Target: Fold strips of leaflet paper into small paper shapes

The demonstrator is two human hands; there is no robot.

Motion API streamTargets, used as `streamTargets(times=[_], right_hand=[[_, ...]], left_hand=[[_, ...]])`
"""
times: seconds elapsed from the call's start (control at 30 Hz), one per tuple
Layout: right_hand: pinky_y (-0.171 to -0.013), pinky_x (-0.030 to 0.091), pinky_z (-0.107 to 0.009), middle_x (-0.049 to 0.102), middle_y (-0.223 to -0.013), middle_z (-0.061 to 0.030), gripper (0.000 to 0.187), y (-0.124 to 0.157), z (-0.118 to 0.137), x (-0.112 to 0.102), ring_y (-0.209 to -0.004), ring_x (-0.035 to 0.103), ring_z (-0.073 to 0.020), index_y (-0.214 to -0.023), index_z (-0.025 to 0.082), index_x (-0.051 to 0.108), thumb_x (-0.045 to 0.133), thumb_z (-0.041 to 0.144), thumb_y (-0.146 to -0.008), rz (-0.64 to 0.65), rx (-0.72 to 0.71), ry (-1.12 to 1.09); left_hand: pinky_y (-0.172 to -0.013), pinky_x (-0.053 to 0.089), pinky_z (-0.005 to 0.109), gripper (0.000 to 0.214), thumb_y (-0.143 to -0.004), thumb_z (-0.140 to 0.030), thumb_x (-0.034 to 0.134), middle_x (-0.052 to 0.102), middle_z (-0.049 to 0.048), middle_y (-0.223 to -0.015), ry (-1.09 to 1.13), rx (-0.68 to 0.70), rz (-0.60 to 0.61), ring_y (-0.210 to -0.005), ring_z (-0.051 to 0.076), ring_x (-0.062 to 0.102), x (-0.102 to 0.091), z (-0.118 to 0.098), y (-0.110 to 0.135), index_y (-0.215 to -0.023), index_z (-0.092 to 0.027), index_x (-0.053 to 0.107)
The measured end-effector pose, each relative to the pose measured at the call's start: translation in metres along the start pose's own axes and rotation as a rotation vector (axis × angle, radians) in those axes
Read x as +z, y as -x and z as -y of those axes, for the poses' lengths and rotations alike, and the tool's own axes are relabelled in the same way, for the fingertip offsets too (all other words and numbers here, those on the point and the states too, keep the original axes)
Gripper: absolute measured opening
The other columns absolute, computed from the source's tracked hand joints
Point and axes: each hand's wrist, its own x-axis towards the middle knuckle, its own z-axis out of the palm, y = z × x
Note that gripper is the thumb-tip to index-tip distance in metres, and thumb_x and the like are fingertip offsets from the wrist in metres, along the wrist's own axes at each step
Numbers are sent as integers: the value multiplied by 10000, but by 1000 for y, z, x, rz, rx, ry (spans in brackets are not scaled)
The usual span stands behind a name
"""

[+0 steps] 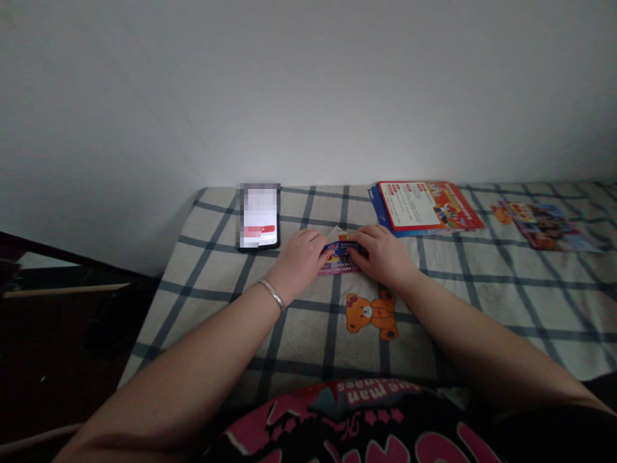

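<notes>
My left hand (304, 256), with a silver bangle at the wrist, pinches the left side of a small printed paper (341, 262). Its fingers are closed on the edge. Opposite it, my right hand (383, 256) is closed on the right side of the same paper. A blue band with lettering runs across the paper between my thumbs, and a purple and pink part shows below it. A pale corner sticks up behind. The paper appears folded, though my fingers hide its ends. It rests on or just above the checked cloth.
A phone (259, 218) with a lit, partly blurred screen lies left of my hands. Red and blue printed sheets (414, 206) are stacked to the right. Farther right is a colourful printed sheet (549, 225). The checked cloth (299, 341) bears printed bears and meets a white wall (308, 90).
</notes>
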Motion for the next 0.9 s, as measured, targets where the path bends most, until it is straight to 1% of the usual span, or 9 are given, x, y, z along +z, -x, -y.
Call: streamTargets(times=[0.13, 0.27, 0.5, 0.63, 0.8, 0.87, 0.9], right_hand=[[-819, 482, -403, 674, -989, -97, 133, -2, -3, 2, -928, 600, -248, -930, 192, 662, 578, 290, -899, -17, 27, -48], [-842, 481, -397, 677, -1040, -94, 101, -5, -5, 4, -964, 608, -245, -904, 185, 647, 615, 278, -886, 0, 53, -76], [-784, 467, -364, 662, -931, -84, 108, -8, -6, 4, -887, 602, -234, -884, 185, 664, 650, 290, -867, 22, 76, -46], [-789, 461, -355, 652, -936, -81, 109, -7, -7, 4, -889, 597, -228, -889, 180, 668, 649, 286, -869, 22, 84, -58], [-799, 469, -351, 645, -957, -77, 104, -7, -8, 6, -902, 599, -221, -886, 188, 659, 642, 290, -875, 26, 89, -69], [-807, 470, -348, 642, -959, -73, 115, -6, -8, 6, -911, 600, -220, -890, 189, 652, 634, 302, -882, 29, 97, -64], [-810, 470, -345, 641, -957, -70, 119, -6, -8, 6, -914, 600, -220, -891, 190, 649, 631, 308, -884, 30, 98, -64]], left_hand=[[-824, 479, 372, 175, -955, -291, 537, 643, 86, -928, 33, -42, -4, -899, 226, 591, 1, 0, -1, -913, -132, 596], [-829, 477, 368, 146, -939, -278, 571, 650, 80, -927, 52, -53, 9, -901, 223, 600, 2, 2, -2, -911, -136, 590], [-802, 478, 362, 113, -933, -258, 574, 629, 71, -917, 60, -52, -6, -878, 220, 584, 5, 3, -1, -922, -146, 566], [-838, 481, 377, 122, -939, -201, 546, 627, 74, -969, -1, -13, -35, -916, 229, 573, 8, 4, 0, -1043, -139, 561], [-871, 478, 384, 181, -945, -164, 515, 631, 81, -1037, -106, 74, 13, -960, 233, 563, 4, 4, 3, -1105, -142, 596], [-874, 476, 384, 199, -944, -176, 527, 636, 76, -1107, -138, 114, -21, -1001, 235, 555, 0, 4, 4, -1122, -164, 614], [-876, 473, 389, 198, -946, -187, 530, 636, 64, -1147, -151, 155, -44, -1034, 241, 547, -2, 4, 5, -1119, -185, 627]])
